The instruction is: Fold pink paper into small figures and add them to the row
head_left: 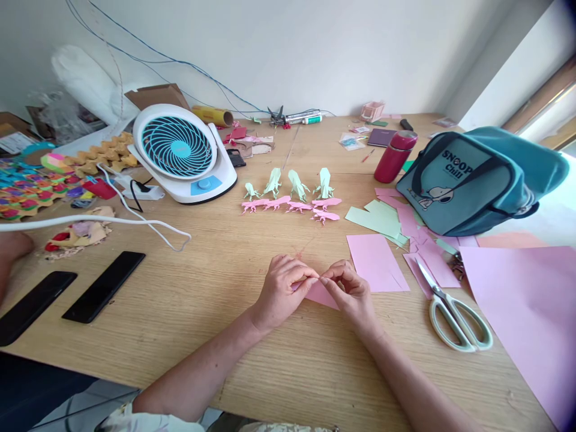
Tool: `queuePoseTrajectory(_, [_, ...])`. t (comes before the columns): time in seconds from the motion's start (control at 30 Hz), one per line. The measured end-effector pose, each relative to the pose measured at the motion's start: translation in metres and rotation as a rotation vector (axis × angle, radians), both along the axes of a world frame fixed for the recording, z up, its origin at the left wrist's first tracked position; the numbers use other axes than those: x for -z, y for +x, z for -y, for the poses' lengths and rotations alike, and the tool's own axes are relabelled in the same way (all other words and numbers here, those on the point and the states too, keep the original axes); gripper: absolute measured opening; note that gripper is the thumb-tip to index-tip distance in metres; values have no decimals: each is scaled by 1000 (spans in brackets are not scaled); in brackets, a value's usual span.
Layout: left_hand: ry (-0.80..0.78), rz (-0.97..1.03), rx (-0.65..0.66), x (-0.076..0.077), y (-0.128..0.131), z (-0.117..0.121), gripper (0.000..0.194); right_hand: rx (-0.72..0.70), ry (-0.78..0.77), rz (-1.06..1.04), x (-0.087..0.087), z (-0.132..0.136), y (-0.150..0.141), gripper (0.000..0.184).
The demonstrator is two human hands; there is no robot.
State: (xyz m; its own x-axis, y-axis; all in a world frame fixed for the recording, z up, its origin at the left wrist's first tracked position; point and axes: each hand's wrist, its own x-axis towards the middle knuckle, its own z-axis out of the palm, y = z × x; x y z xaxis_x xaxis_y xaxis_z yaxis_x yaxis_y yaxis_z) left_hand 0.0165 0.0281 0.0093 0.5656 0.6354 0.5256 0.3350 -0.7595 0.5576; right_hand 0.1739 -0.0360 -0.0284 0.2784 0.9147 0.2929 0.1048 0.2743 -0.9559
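Between my two hands is a small folded sheet of pink paper [323,294], resting low over the table. My left hand [284,288] pinches its upper edge from the left. My right hand [348,291] pinches the same edge from the right, the fingertips of both hands almost meeting. Part of the sheet is hidden behind the fingers. A flat pink rectangle of paper [377,263] lies just beyond my right hand. Farther back stand several green folded paper insects [297,185], with several pink ones [299,207] in front of them.
Scissors [454,318] lie open-bladed at right, beside a large pink sheet [517,300]. Behind are green paper pieces [375,219], a teal bag [468,180] and a red flask [396,157]. At left are a fan [180,150], a white cable [148,222] and two phones [104,287]. Someone's arm [11,255] shows at the left edge.
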Motion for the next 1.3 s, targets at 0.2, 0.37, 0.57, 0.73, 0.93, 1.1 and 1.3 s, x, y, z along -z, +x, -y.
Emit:
queuePoseTrajectory(0.2, [42,2,-5,-3,-3,-6,8,51,-56,-163,1,-1,3,11])
queuePoseTrajectory(0.37, [-184,65,-68,-4,-11,-19,7,72,-221,-530,0,-2,4,20])
queuePoseTrajectory(0.57, [-598,192,-24,-1,-16,-30,11,43,-211,-527,-3,-2,1,21])
queuePoseTrajectory(0.73, [-483,68,58,-13,-14,-27,13,-79,-190,-286,-4,0,-1,20])
queuePoseTrajectory(0.93, [-404,-119,228,-27,-6,-23,20,-103,-157,-3,-4,2,0,17])
queuePoseTrajectory(1.1, [-459,-116,250,-33,1,-27,23,-90,-122,46,-10,3,1,24])
queuePoseTrajectory(1.3, [-522,19,141,-42,3,-52,17,-112,-120,-6,-8,1,3,25])
